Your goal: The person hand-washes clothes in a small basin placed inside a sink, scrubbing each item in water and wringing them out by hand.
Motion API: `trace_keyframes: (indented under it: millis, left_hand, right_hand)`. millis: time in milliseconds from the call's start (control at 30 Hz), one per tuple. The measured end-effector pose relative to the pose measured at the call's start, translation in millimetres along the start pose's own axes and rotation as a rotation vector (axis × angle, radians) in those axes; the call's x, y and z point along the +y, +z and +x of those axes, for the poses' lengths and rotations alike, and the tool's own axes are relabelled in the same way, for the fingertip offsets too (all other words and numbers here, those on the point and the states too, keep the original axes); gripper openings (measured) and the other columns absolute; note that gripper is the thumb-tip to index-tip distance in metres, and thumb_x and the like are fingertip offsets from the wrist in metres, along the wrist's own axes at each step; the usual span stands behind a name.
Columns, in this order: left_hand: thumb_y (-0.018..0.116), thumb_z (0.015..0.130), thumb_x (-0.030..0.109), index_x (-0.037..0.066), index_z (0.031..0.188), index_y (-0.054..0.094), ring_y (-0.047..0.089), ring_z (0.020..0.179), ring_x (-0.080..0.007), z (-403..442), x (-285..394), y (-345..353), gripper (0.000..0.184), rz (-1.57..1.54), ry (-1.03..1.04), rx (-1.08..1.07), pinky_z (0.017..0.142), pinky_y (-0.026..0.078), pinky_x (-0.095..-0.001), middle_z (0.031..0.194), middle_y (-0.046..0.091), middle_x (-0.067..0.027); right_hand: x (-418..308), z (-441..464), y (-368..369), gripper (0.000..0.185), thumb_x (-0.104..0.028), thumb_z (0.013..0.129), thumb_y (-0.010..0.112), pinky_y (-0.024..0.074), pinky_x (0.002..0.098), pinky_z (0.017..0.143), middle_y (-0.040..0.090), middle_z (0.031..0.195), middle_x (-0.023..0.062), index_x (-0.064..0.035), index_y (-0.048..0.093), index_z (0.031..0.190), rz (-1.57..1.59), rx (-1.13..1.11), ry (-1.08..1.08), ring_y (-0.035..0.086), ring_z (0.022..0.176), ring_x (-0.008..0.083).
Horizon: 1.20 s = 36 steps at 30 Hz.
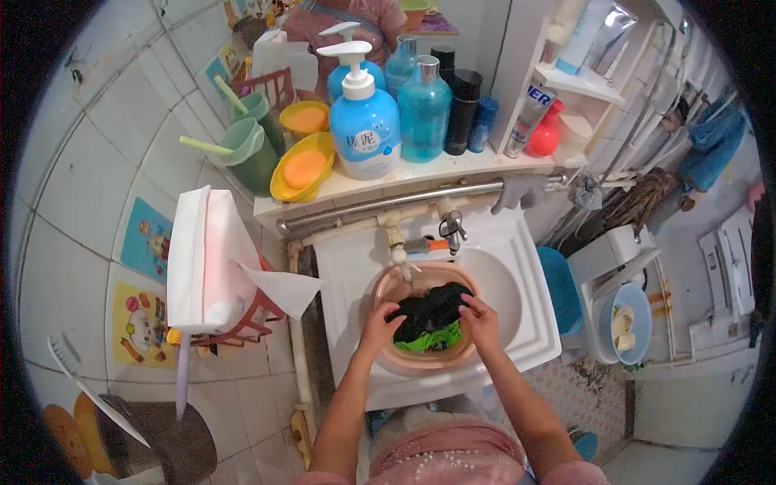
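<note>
A pinkish-orange plastic basin [381, 289] sits in the white sink [503, 283]. Black fabric [432, 311], crumpled so that its kind does not show, is stretched across the basin. Bright green cloth [431, 339] lies below it in the basin. My left hand [380, 327] grips the left edge of the black fabric with the fingertips. On the other side, my right hand [478, 323] pinches its right edge. The faucet spout [402, 263] hangs just above the basin's back rim.
Behind the sink, a shelf holds a blue pump bottle [365, 133], a teal bottle [424, 113] and a yellow soap dish [303, 170]. A tissue pack [214, 263] hangs at left. A light blue basin [630, 323] stands at right.
</note>
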<state>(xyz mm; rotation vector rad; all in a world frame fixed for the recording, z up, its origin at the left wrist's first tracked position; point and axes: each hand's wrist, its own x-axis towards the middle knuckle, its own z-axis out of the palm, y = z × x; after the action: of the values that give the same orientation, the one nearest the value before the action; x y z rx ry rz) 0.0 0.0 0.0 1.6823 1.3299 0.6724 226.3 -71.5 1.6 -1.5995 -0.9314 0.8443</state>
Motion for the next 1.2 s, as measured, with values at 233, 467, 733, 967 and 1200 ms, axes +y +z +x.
trace_keyframes:
  millis: [233,467,733,967,1200]
  left_hand:
    - [0.062,0.073,0.005,0.003,0.096,0.062,0.057,0.093,-0.0265,-32.5,-24.2,32.4,0.024,0.168,0.115,-0.090,0.078,0.045,-0.0346,0.099,0.062,-0.0131]
    - [0.056,0.072,0.014,0.007,0.104,0.060,0.050,0.099,-0.0291,-59.5,-30.1,64.5,0.032,0.616,0.180,-0.464,0.095,0.028,-0.0537,0.102,0.056,-0.0111]
    - [0.059,0.073,0.012,0.005,0.095,0.061,0.049,0.098,-0.0369,-44.2,-28.3,68.4,0.024,0.252,0.023,-0.054,0.099,0.027,-0.0468,0.100,0.057,-0.0149]
    - [0.067,0.067,0.018,0.013,0.114,0.055,0.038,0.112,-0.0337,-24.5,-34.3,72.0,0.049,0.690,-0.057,-0.223,0.097,0.031,-0.0433,0.117,0.045,-0.0128]
    - [0.051,0.075,0.005,0.002,0.077,0.058,0.048,0.087,-0.0290,-59.7,-30.5,83.3,0.008,0.259,0.064,-0.152,0.075,0.042,-0.0368,0.091,0.048,-0.0118]
  right_hand:
    - [23.2,-11.1,-10.6,0.039,-0.024,0.071,0.069,0.0449,0.0357,0.081,0.062,0.089,0.0180,0.0000,0.062,0.101,-0.519,-0.439,0.272,0.057,0.094,0.0274]
    - [31.2,-11.5,13.0,0.065,-0.018,0.066,0.070,0.0369,0.0405,0.094,0.036,0.131,0.0153,-0.0083,0.043,0.124,-0.900,-0.364,-0.027,0.039,0.116,0.0364]
    - [60.3,-52.2,26.9,0.054,-0.045,0.076,0.053,0.0254,0.0549,0.097,0.043,0.128,0.0028,-0.0180,0.049,0.123,-1.192,-0.757,-0.181,0.033,0.123,0.0298]
    - [49.3,-61.7,10.5,0.031,-0.028,0.077,0.055,0.0374,0.0456,0.090,0.055,0.112,0.0049,-0.0176,0.061,0.105,-1.031,-0.902,-0.092,0.048,0.108,0.0274]
    - [37.1,-14.5,25.4,0.042,-0.006,0.072,0.054,0.0412,0.0369,0.088,0.051,0.114,0.0160,-0.0090,0.053,0.115,-0.781,-0.325,-0.316,0.049,0.102,0.0355]
